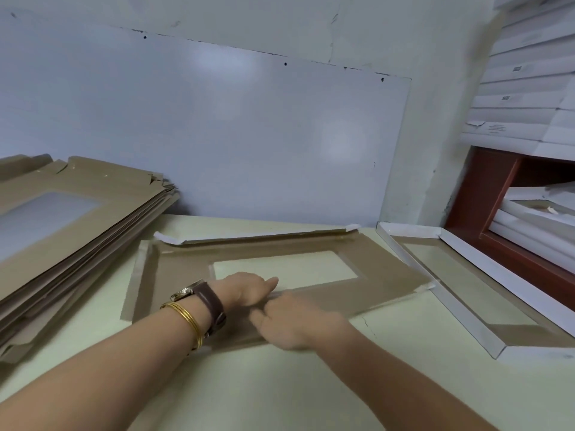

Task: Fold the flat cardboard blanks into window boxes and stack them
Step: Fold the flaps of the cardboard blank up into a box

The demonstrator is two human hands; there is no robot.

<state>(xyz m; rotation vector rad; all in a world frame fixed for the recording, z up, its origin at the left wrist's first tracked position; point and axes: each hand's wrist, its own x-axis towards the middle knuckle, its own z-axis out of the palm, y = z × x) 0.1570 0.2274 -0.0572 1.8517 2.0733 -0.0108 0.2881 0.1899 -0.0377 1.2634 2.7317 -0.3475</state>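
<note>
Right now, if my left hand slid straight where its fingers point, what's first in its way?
The left hand points right along the blank, below the window; first likely its right end flap, though depth is unclear.

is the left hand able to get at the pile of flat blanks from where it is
Probably yes: the pile sits on the table to that side of the left hand, nothing between them, though the hand is busy on the blank being folded.
</note>
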